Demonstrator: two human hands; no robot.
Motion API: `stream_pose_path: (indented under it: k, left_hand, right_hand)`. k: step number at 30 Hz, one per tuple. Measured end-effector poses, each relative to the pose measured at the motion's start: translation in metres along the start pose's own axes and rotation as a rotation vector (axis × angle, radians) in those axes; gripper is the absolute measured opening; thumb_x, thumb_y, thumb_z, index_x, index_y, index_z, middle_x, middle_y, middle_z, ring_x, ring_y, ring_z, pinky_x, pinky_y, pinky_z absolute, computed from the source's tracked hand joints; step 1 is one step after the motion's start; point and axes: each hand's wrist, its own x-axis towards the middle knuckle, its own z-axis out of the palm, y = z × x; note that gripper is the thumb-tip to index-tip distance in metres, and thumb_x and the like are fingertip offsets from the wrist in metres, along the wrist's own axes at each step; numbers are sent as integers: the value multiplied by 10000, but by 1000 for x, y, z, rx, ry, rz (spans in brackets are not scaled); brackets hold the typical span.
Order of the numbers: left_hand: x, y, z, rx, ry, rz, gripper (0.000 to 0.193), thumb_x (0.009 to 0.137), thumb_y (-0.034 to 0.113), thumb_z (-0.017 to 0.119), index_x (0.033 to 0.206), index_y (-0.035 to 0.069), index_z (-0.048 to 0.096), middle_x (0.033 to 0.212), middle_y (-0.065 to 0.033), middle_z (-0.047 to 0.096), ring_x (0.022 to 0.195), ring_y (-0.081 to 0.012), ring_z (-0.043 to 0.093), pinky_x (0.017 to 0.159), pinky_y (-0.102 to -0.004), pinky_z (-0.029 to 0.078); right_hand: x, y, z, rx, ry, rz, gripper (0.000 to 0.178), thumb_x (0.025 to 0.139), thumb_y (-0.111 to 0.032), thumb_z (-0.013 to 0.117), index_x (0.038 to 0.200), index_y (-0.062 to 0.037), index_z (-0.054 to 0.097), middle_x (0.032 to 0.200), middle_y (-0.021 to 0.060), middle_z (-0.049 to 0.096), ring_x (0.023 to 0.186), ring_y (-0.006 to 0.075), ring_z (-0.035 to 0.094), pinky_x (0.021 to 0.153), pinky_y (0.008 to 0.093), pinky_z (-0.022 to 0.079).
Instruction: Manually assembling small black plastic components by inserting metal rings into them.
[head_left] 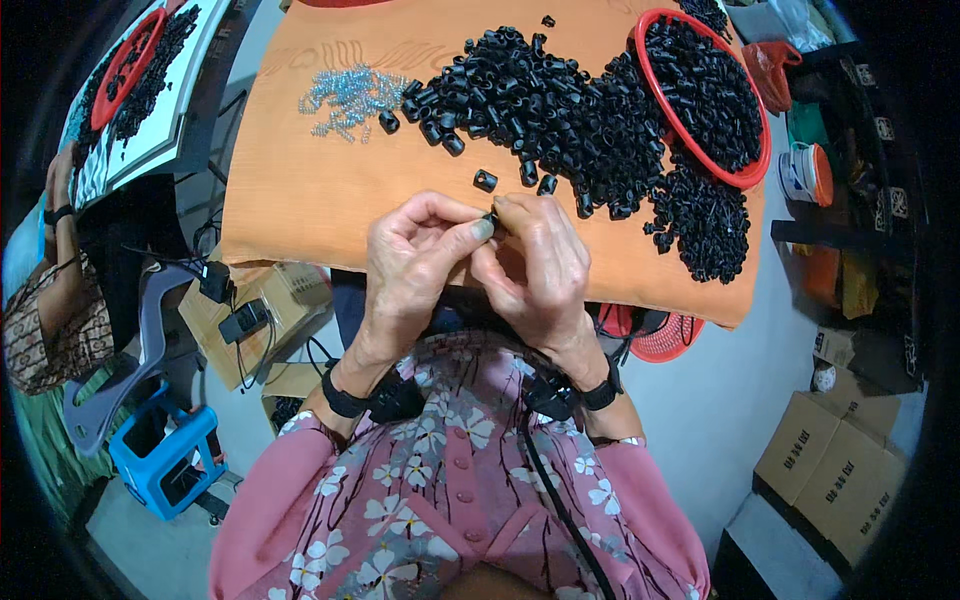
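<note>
At the near edge of the orange-covered table, my left hand point(415, 255) and my right hand point(540, 255) meet at their fingertips. Both pinch a small black plastic part point(491, 216), mostly hidden by the fingers. Just beyond them lie a few loose short black tubes, one of them a black tube point(485, 181) with a hole in its side. A large heap of black tubes point(520, 95) spreads across the far middle and right. To its left is a pile of small silvery coil springs point(350, 95). Smaller black pieces point(705, 230) are heaped at the right.
A red-rimmed basket point(752, 176) full of black parts stands at the right on the orange cloth point(290, 200). At left, another person's arm point(62, 230) rests by a second table point(150, 150). A blue stool point(165, 450) and cardboard boxes point(830, 470) stand on the floor.
</note>
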Motion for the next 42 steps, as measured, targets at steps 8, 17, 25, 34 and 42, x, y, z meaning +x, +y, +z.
stream_pose_path:
  k: [8, 17, 25, 34, 42]
  left_hand:
    - [-1, 3, -2, -47, -20, -10, 127, 895, 44, 653, 993, -32, 627, 878, -105, 691, 762, -116, 667, 686, -225, 551]
    - [-6, 8, -5, 41, -33, -49, 184, 885, 32, 661, 1051, -44, 630, 885, -89, 691, 773, -99, 662, 700, -211, 546]
    - [-6, 11, -8, 80, -29, -76, 172, 871, 3, 663, 1030, -56, 633, 875, -86, 688, 773, -98, 656, 695, -215, 546]
    - [-7, 12, -7, 53, -40, -50, 161, 871, -8, 655, 1022, -62, 634, 868, -90, 684, 766, -101, 656, 696, -220, 560]
    - [-3, 11, -13, 140, -36, -47, 144, 860, 54, 676, 979, -24, 657, 837, -79, 681, 758, -119, 655, 698, -250, 561]
  right_hand:
    - [14, -13, -24, 308, -131, 346, 230, 761, 62, 675, 982, 39, 617, 920, 151, 641, 774, 214, 654, 656, 296, 529]
    - [18, -12, -28, 311, -131, 436, 83, 778, 71, 642, 849, 32, 627, 808, 110, 660, 726, 198, 649, 644, 298, 511]
    - [19, -11, -27, 225, -115, 252, 91, 736, 96, 636, 798, 37, 604, 747, 111, 618, 662, 204, 623, 572, 305, 493]
    - [16, -22, -26, 251, -89, 337, 117, 726, 87, 666, 818, 42, 608, 777, 122, 617, 677, 231, 629, 593, 309, 507]
    - [8, -17, -24, 245, -225, 338, 332, 681, 21, 745, 967, 20, 576, 930, 156, 606, 831, 301, 624, 707, 374, 517]
